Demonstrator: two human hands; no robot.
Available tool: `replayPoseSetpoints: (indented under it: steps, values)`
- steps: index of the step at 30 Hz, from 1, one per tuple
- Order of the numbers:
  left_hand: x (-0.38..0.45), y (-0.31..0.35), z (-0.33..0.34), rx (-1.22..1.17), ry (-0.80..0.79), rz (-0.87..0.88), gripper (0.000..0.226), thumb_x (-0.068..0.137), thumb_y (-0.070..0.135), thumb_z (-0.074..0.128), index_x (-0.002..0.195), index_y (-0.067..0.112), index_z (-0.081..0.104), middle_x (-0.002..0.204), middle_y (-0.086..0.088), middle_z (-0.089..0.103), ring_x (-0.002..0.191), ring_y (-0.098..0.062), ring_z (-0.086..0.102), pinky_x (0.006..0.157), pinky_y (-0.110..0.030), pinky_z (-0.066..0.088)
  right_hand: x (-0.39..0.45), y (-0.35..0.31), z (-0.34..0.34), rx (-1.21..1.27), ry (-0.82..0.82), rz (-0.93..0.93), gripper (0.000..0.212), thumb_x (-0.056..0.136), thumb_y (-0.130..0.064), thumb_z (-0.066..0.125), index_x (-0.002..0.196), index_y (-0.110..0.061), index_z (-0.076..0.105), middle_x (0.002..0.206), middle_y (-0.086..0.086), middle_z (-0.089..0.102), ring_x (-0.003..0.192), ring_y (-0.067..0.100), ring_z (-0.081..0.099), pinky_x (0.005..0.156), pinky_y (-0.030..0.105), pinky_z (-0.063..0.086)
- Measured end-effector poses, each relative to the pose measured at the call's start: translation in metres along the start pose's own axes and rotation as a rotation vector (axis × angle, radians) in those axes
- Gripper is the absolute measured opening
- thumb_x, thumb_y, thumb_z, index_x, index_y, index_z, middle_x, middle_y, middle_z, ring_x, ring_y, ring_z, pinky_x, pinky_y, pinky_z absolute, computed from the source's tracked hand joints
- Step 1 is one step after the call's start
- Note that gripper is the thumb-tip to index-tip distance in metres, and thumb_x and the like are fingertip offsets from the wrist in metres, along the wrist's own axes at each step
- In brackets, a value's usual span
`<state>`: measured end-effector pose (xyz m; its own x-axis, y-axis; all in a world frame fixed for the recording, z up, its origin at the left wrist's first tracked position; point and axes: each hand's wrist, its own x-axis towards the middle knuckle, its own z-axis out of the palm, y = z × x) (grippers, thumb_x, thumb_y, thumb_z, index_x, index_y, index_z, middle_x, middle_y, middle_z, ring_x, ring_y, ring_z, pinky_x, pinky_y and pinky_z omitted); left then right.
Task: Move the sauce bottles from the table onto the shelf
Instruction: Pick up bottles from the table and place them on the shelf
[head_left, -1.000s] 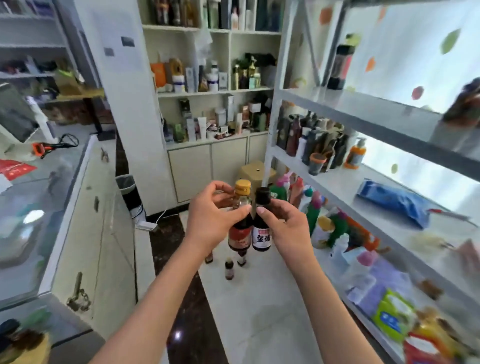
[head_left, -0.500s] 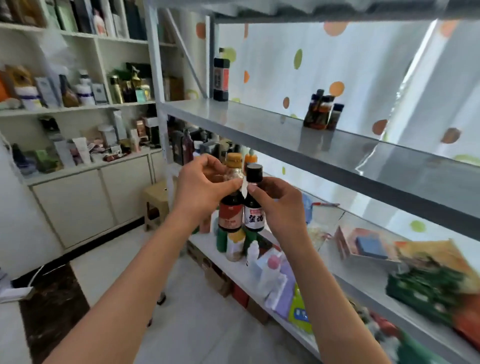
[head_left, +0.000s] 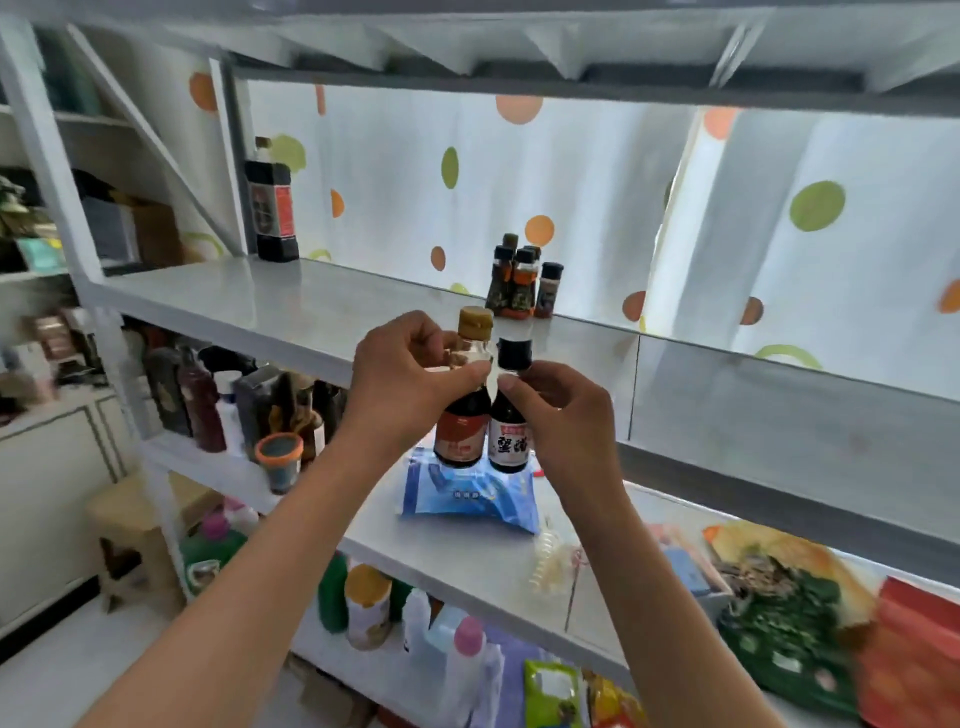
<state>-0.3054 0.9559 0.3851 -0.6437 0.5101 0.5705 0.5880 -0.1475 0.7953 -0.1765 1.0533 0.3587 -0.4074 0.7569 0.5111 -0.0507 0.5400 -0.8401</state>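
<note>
My left hand pinches the neck of a dark sauce bottle with a tan cap and red label. Beside it, my right hand pinches the neck of a smaller dark bottle with a black cap and white label. Both bottles hang upright, side by side, in front of the grey metal shelf. On that shelf stand several small sauce bottles towards the back and a tall dark bottle at the left post.
A blue packet lies on the lower shelf board under the held bottles, with dark bottles and an orange-rimmed cup to its left and food packs at the right. A dotted curtain hangs behind. Plastic bottles stand on the bottom level.
The view has swung from the room's floor and cupboards round to face the metal shelf closely. Both hands keep the same pinch on the two bottles, now raised to the upper shelf's edge.
</note>
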Motion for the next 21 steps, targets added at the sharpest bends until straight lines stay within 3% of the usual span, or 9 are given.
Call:
replayPoseSetpoints:
  steps: [4, 8, 12, 16, 21]
  values:
    - [0.067, -0.026, 0.015, -0.088, -0.043, 0.035, 0.043, 0.06, 0.024, 0.088, 0.061, 0.02, 0.046, 0.077, 0.008, 0.074, 0.08, -0.002, 0.071, 0.071, -0.036, 0.059, 0.054, 0.007, 0.021, -0.093, 0.073, -0.019, 0.006, 0.082, -0.039, 0.073, 0.087, -0.04, 0.069, 0.082, -0.025, 0.071, 0.08, -0.004, 0.068, 0.077, 0.033, 0.057]
    - [0.122, -0.054, 0.036, -0.095, -0.085, 0.078, 0.042, 0.062, 0.03, 0.086, 0.063, 0.016, 0.047, 0.071, 0.015, 0.07, 0.074, 0.001, 0.068, 0.059, -0.017, 0.052, 0.103, 0.024, 0.037, -0.141, 0.133, -0.003, 0.012, 0.084, -0.032, 0.073, 0.096, -0.03, 0.074, 0.087, -0.017, 0.074, 0.082, 0.0, 0.069, 0.08, 0.036, 0.057]
    - [0.16, -0.087, 0.062, -0.063, -0.129, 0.074, 0.041, 0.064, 0.035, 0.085, 0.063, 0.018, 0.048, 0.07, 0.006, 0.068, 0.071, -0.006, 0.065, 0.06, -0.025, 0.051, 0.142, 0.05, 0.049, -0.165, 0.165, 0.071, 0.017, 0.085, -0.022, 0.074, 0.102, -0.02, 0.075, 0.092, -0.011, 0.076, 0.084, 0.004, 0.071, 0.078, 0.031, 0.056]
    - [0.182, -0.111, 0.087, -0.083, -0.186, 0.073, 0.04, 0.066, 0.036, 0.084, 0.063, 0.022, 0.047, 0.072, 0.009, 0.068, 0.072, -0.006, 0.066, 0.061, -0.021, 0.05, 0.167, 0.071, 0.054, -0.187, 0.212, 0.126, 0.009, 0.085, -0.022, 0.075, 0.093, -0.024, 0.073, 0.083, -0.015, 0.073, 0.078, -0.002, 0.07, 0.071, 0.023, 0.054]
    - [0.183, -0.129, 0.1, -0.217, -0.246, 0.01, 0.035, 0.07, 0.024, 0.085, 0.084, 0.027, 0.053, 0.096, 0.012, 0.069, 0.097, -0.001, 0.066, 0.083, -0.028, 0.058, 0.174, 0.079, 0.049, -0.253, 0.177, 0.07, 0.015, 0.085, -0.02, 0.074, 0.1, -0.023, 0.071, 0.09, -0.015, 0.073, 0.083, -0.003, 0.068, 0.075, 0.018, 0.052]
